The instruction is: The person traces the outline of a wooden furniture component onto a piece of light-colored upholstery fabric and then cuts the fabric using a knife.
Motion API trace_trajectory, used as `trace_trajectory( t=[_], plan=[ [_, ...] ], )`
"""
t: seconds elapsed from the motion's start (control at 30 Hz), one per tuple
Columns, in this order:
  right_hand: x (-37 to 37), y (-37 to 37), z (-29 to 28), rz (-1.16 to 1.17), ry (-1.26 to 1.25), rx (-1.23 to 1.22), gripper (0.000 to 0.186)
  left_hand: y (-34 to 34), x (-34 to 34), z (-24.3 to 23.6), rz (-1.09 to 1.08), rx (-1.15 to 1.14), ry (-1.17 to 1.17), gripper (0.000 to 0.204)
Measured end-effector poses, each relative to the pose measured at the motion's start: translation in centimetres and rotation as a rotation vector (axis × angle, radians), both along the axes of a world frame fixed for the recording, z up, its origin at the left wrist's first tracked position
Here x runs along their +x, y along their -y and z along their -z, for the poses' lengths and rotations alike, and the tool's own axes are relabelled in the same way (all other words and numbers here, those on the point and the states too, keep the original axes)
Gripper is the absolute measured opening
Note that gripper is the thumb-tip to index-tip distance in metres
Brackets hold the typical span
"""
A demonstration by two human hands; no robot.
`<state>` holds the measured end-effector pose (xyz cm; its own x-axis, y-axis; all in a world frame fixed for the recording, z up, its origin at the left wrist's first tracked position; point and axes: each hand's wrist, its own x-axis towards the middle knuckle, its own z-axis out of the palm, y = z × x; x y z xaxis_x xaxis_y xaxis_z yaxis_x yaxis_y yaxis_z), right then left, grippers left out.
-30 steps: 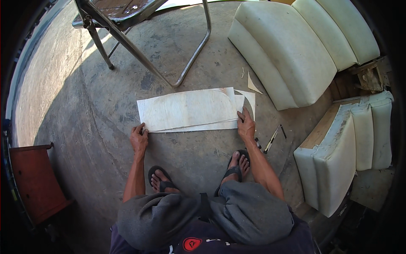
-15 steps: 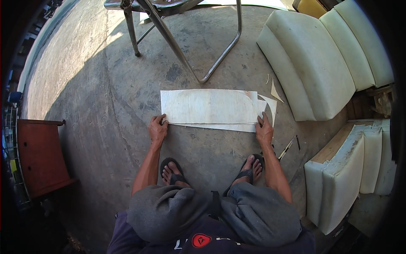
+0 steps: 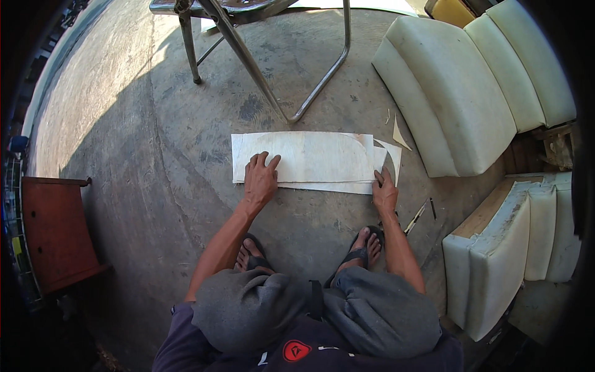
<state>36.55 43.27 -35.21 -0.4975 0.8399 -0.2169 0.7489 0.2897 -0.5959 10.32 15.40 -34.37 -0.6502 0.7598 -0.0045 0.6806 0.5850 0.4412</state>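
A long pale thin sheet (image 3: 322, 155), looking like plywood or stiff board, lies on the concrete floor in front of my feet. Beneath it, slightly askew, a second pale sheet (image 3: 347, 188) shows along the near edge and at the right end. My left hand (image 3: 263, 177) rests on the left part of the top sheet with its fingers stretched out and a little spread. At the sheets' near right corner is my right hand (image 3: 385, 188), its fingertips on the edge and its thumb toward the sheet; whether it pinches the edge is hard to make out.
To the right stand cream padded seat pieces (image 3: 446, 93) and another cream cushion block (image 3: 496, 260). A metal-legged chair (image 3: 248, 56) stands ahead. A cutter-like tool (image 3: 418, 217), a thin dark stick (image 3: 433, 209) and a pointed offcut (image 3: 400, 134) lie right. A red-brown box (image 3: 59, 232) is at left.
My left hand has moved from the sheet's near left corner inward onto its top face. The right hand stays at the right corner; the view has shifted slightly.
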Motion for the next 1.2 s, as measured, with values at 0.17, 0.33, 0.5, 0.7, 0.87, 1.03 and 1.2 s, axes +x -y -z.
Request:
trace_trajectory(
  t=[0.17,0.33,0.5,0.7,0.87,1.03,1.2],
  plan=[
    [0.1,0.0,0.0,-0.036,-0.02,0.027,0.06,-6.7,0.0,-2.4,0.345,-0.276,0.108,0.064],
    [-0.2,-0.3,-0.3,-0.039,0.007,0.003,0.058,-9.1,-0.7,-2.0,0.409,-0.427,0.161,0.077],
    [0.1,-0.6,-0.3,-0.057,0.003,-0.016,0.057,-10.6,-0.7,-2.1,0.442,-0.489,0.101,0.09],
    [1.3,-1.5,-4.0,0.025,-0.053,-0.235,0.057,-11.7,-0.7,-1.6,0.456,-0.573,0.094,0.102],
    [8.5,-2.6,-6.5,0.132,0.0,-0.216,0.053,-11.5,-0.4,-1.1,0.452,-0.565,0.089,0.097],
    [16.6,-4.3,-7.4,0.306,0.208,-0.048,0.042,-12.0,0.3,-1.6,0.457,-0.58,0.168,0.091],
    [19.4,-4.9,-7.5,0.381,0.348,-0.058,0.032,-14.4,0.1,-2.2,0.475,-0.646,0.154,0.094]
  ],
)
